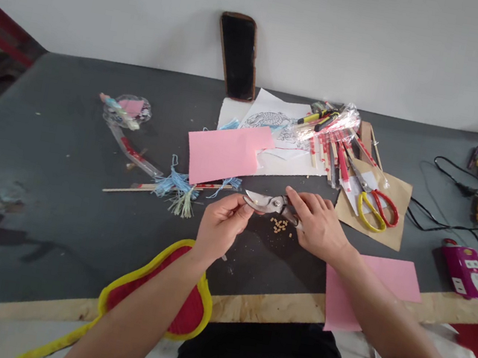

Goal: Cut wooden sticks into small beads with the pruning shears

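Note:
My right hand is wrapped round the handles of metal pruning shears, whose blades point left. At the blades, my left hand is closed in a pinch; whatever is between its fingers is too small to make out. Small tan pieces lie scattered on the dark table just below the shears. A pink paper sheet rests above my left hand, with blue tassels and thin sticks to its left.
A phone leans on the wall. Scissors lie on brown paper at the right. A red-and-yellow piece overlaps the front edge beneath my left forearm. Purple power strips and black cables sit farther out.

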Motion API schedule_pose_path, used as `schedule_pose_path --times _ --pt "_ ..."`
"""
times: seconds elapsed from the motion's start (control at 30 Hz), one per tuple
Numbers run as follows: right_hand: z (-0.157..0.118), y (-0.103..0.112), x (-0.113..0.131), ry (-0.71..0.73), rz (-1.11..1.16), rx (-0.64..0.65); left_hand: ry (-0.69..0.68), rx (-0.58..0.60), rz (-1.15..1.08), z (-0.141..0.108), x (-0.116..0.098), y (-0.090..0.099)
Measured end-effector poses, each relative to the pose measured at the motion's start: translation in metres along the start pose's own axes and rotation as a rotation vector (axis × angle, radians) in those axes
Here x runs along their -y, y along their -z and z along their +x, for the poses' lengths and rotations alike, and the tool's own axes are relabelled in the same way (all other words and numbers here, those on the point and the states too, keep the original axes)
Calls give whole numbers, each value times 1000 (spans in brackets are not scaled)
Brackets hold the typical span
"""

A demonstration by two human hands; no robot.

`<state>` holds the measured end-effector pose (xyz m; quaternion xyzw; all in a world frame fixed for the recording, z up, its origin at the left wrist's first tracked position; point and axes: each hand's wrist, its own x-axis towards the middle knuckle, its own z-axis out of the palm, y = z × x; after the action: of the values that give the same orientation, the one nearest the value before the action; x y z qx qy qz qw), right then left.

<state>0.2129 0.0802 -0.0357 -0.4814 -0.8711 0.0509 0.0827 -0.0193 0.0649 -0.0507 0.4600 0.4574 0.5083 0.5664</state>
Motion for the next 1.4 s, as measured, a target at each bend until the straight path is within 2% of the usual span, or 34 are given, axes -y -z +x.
schedule_pose_path --times 0.2,0.5,0.73,0.93,1.07,1.4 --pt "-4 2 -2 26 11 4 76 107 -142 1 -11 -6" --pt "-3 -3 -7 54 53 -25 141 158 -220 2 -17 -5" --pt "-3 -3 -3 33 55 -4 122 130 -194 3 -15 -5" --pt "-1 -1 1 -31 11 -12 26 87 -17 2 -8 1" --pt "-2 -1 1 3 45 -10 -23 75 110 -2 -6 2" --pt "-5 5 -5 64 134 43 -86 100 131 -4 -6 3"
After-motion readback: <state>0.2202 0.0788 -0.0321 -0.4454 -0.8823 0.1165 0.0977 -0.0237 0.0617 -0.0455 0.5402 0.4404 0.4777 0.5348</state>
